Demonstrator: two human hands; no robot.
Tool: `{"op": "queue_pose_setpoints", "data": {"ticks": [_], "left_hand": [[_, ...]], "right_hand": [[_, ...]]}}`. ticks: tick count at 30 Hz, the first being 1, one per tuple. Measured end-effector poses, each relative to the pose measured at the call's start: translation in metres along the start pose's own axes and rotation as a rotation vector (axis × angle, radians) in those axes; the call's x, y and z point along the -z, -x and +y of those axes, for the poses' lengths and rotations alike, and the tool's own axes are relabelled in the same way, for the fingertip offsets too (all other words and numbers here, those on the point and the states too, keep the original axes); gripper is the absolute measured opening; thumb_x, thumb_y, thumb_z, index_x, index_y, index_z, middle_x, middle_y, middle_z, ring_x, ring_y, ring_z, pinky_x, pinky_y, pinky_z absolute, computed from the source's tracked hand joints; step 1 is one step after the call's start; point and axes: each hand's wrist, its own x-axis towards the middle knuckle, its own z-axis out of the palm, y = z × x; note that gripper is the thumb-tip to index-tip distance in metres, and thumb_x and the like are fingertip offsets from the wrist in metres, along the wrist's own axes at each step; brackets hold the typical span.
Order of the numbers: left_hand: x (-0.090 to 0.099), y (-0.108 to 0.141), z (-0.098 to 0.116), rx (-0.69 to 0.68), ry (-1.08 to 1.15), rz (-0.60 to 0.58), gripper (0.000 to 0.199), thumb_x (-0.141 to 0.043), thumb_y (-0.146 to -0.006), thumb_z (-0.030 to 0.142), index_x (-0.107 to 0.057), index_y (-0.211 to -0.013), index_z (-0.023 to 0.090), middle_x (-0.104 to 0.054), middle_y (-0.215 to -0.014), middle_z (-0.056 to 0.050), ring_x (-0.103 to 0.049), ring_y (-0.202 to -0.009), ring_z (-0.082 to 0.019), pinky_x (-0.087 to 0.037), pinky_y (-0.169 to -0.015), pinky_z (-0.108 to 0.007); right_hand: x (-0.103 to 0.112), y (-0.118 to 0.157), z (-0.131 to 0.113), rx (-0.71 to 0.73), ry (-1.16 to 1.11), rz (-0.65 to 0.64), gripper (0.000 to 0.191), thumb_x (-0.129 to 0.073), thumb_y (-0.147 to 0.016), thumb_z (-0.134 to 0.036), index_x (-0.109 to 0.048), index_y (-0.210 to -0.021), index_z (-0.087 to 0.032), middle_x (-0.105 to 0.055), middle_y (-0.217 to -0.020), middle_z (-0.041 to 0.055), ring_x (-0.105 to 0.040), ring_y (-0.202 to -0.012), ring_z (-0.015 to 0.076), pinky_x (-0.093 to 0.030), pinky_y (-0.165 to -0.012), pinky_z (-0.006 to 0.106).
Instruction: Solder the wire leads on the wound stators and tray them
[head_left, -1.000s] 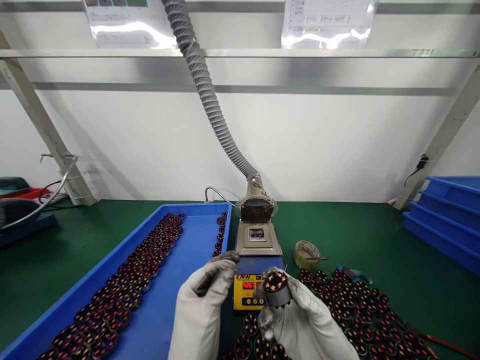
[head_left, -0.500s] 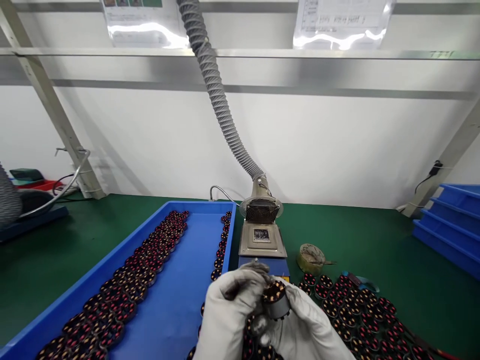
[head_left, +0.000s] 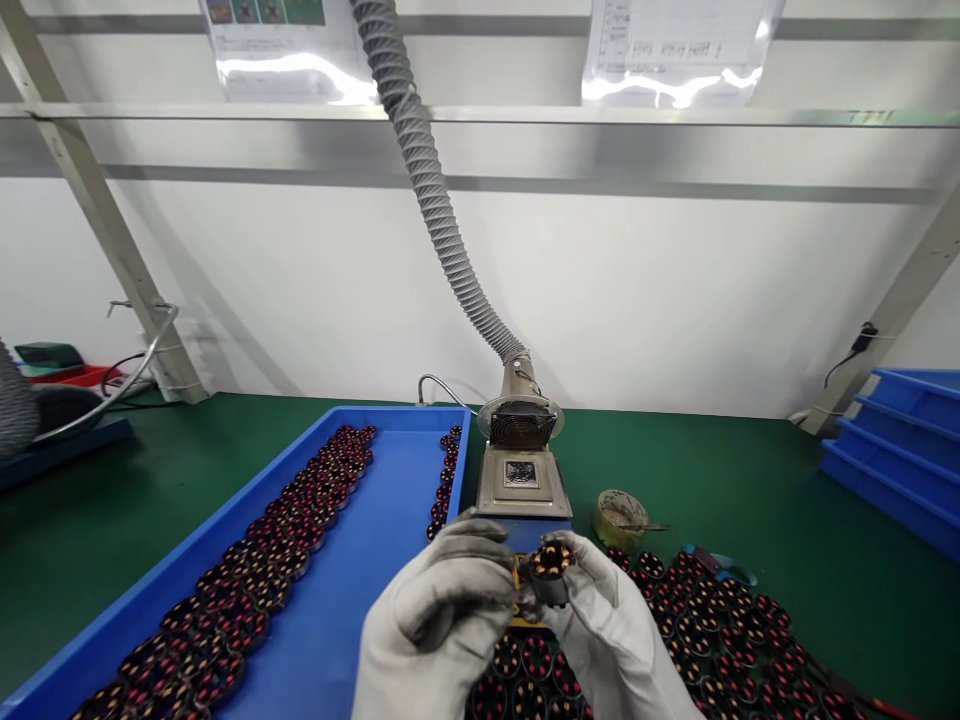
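A small round black part with copper-coloured pieces on top is held upright in the fingers of my right hand, which wears a white glove. To its left is my left hand, in a white glove with dark-stained fingertips. Its fingers are curled together, and what they hold, if anything, is hidden. Below and between the hands lie several similar round parts with red or copper-coloured tops. Just beyond the hands stands a metal device on a blue base, under a flexible grey duct.
A blue tray with rows of round parts is at the left. On the right are more round parts, a small pot with a stick, a blue-handled tool and stacked blue trays.
My left hand has moved left, away from the round part. My right hand still holds the part, now slightly higher. More loose parts show between the hands.
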Motion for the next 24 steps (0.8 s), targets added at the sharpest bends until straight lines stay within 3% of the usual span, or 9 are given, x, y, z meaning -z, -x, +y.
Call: {"op": "queue_pose_setpoints", "data": {"ticks": [3,6,8,10,13,17,19,22,24], "left_hand": [[0.007,-0.004,-0.002,0.191,0.034,0.073,0.009,-0.073,-0.069,0.029,-0.071,-0.078,0.027,-0.07,-0.093,0.0,-0.062,-0.091,-0.019,-0.048,-0.081,-0.02],[0.002,-0.005,-0.002,0.42,0.182,-0.199,0.042,-0.077,-0.065,0.042,-0.068,-0.101,0.023,-0.067,-0.105,-0.006,-0.057,-0.103,-0.024,-0.045,-0.089,-0.027],[-0.008,-0.002,-0.004,0.501,0.318,-0.33,0.048,-0.076,-0.066,0.044,-0.065,-0.107,0.02,-0.066,-0.106,-0.009,-0.057,-0.104,-0.027,-0.043,-0.093,-0.031],[-0.019,0.004,-0.008,0.557,0.44,-0.233,0.039,-0.075,-0.068,0.04,-0.068,-0.1,0.017,-0.068,-0.099,-0.01,-0.06,-0.098,-0.026,-0.044,-0.09,-0.032],[-0.028,0.01,-0.017,0.585,0.55,0.003,0.029,-0.08,-0.062,0.039,-0.072,-0.08,0.018,-0.071,-0.084,-0.009,-0.064,-0.087,-0.025,-0.05,-0.081,-0.031],[-0.022,0.003,-0.018,0.522,0.593,0.19,0.028,-0.085,-0.053,0.038,-0.071,-0.071,0.02,-0.071,-0.081,-0.005,-0.064,-0.085,-0.022,-0.05,-0.079,-0.026],[-0.017,-0.002,-0.015,0.526,0.509,0.16,0.033,-0.085,-0.053,0.032,-0.072,-0.079,0.018,-0.071,-0.086,-0.007,-0.064,-0.087,-0.022,-0.05,-0.08,-0.026],[-0.016,-0.001,-0.014,0.57,0.384,-0.012,0.035,-0.083,-0.057,0.025,-0.071,-0.088,0.016,-0.07,-0.088,-0.01,-0.064,-0.083,-0.022,-0.051,-0.076,-0.027],[-0.018,0.003,-0.017,0.557,0.377,0.026,0.029,-0.084,-0.056,0.026,-0.072,-0.08,0.016,-0.071,-0.079,-0.008,-0.065,-0.072,-0.019,-0.052,-0.069,-0.023]], "right_hand": [[-0.004,0.005,0.004,0.23,0.146,0.125,0.04,-0.082,-0.058,-0.036,-0.065,-0.091,-0.022,-0.071,-0.082,0.0052,-0.066,-0.071,0.017,-0.054,-0.063,0.025],[-0.007,0.013,0.011,0.638,0.49,0.241,0.036,-0.076,-0.066,-0.021,-0.063,-0.099,-0.028,-0.066,-0.105,0.0031,-0.063,-0.095,0.0187,-0.052,-0.079,0.027],[-0.007,0.017,0.017,0.901,0.768,0.239,0.039,-0.067,-0.072,-0.012,-0.061,-0.105,-0.031,-0.062,-0.112,0.0014,-0.058,-0.103,0.0191,-0.049,-0.086,0.029],[-0.006,0.019,0.023,1.063,0.992,0.186,0.046,-0.059,-0.074,-0.006,-0.059,-0.111,-0.033,-0.058,-0.115,0.0003,-0.056,-0.104,0.0186,-0.048,-0.088,0.03],[-0.006,0.017,0.029,1.159,1.107,0.162,0.053,-0.054,-0.073,-0.002,-0.055,-0.117,-0.033,-0.054,-0.116,0.0007,-0.055,-0.103,0.0191,-0.049,-0.086,0.031],[-0.004,0.014,0.03,1.201,1.035,0.29,0.052,-0.06,-0.069,-0.004,-0.054,-0.113,-0.032,-0.054,-0.112,0.0033,-0.058,-0.096,0.0217,-0.053,-0.077,0.035],[-0.002,0.013,0.029,1.213,1.0,0.322,0.053,-0.061,-0.068,-0.004,-0.054,-0.112,-0.031,-0.055,-0.113,0.0035,-0.058,-0.096,0.0227,-0.052,-0.077,0.037],[-0.001,0.013,0.028,1.249,0.99,0.283,0.056,-0.057,-0.067,-0.002,-0.054,-0.115,-0.03,-0.057,-0.114,0.0043,-0.058,-0.099,0.025,-0.051,-0.079,0.041],[-0.002,0.013,0.027,1.273,0.996,0.246,0.058,-0.056,-0.066,-0.002,-0.053,-0.117,-0.03,-0.059,-0.113,0.0037,-0.058,-0.099,0.0251,-0.051,-0.08,0.042]]}}
